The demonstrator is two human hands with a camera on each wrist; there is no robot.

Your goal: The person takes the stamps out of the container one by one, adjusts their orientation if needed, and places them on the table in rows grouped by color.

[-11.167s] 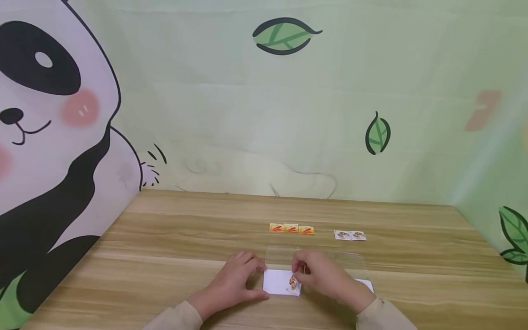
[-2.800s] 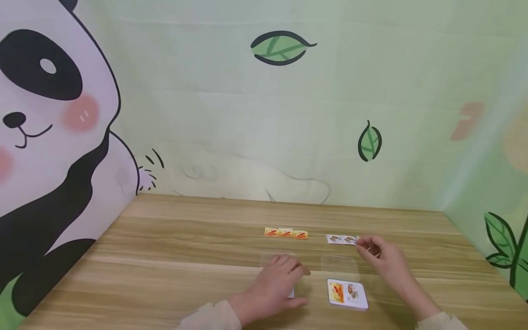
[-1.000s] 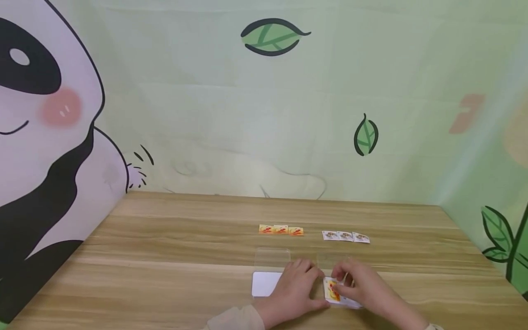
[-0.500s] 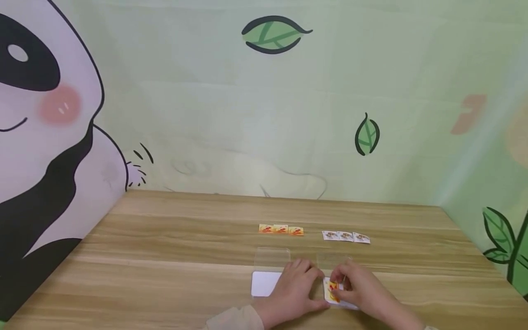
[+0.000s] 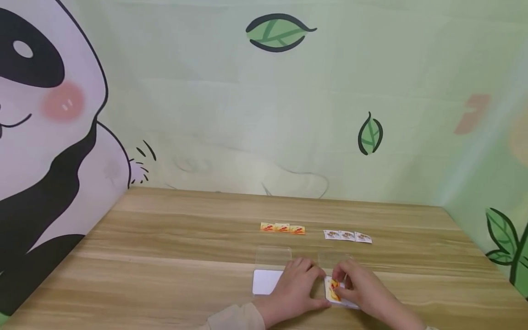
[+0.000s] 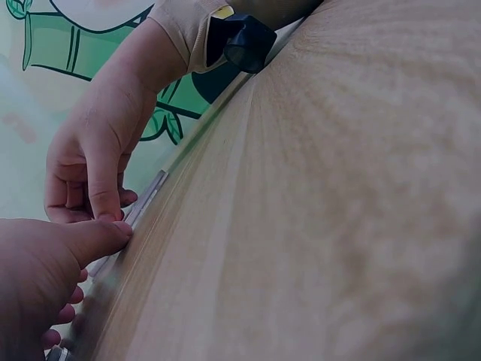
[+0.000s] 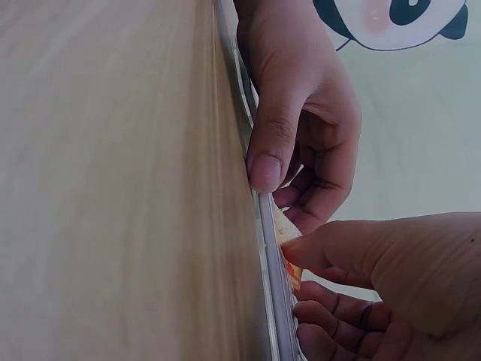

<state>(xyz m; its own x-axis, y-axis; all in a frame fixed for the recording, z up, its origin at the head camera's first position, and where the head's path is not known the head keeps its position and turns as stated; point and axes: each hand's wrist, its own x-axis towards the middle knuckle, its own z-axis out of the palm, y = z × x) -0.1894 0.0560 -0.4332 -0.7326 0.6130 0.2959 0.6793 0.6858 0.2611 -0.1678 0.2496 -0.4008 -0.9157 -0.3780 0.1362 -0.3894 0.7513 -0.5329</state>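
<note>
In the head view my left hand [image 5: 290, 293] grips the left end of the right-hand clear plastic box [image 5: 350, 304], thumb at its near corner and index finger at its far one. The left wrist view shows that thumb [image 6: 109, 239] against the box's thin side [image 6: 146, 199]. My right hand [image 5: 365, 289] pinches a yellow-orange picture stamp [image 5: 333, 293] over the white card in the box. From the right wrist view, this stamp [image 7: 285, 229] has a serrated edge and stands tilted between thumb and fingers. My right hand hides the right part of the card.
Further back lie a row of orange stamps [image 5: 282, 228] and a row of white mushroom-pictured stamps [image 5: 347, 235]. A second box with a white card [image 5: 265, 281] sits left, partly behind my left hand. Clear lids [image 5: 272, 257] stretch behind both boxes on the wooden table [image 5: 165, 275].
A third mushroom-pictured stamp has joined the right row. My left hand has moved from the left box to the right one. My right hand has come back from the row to the orange stamp.
</note>
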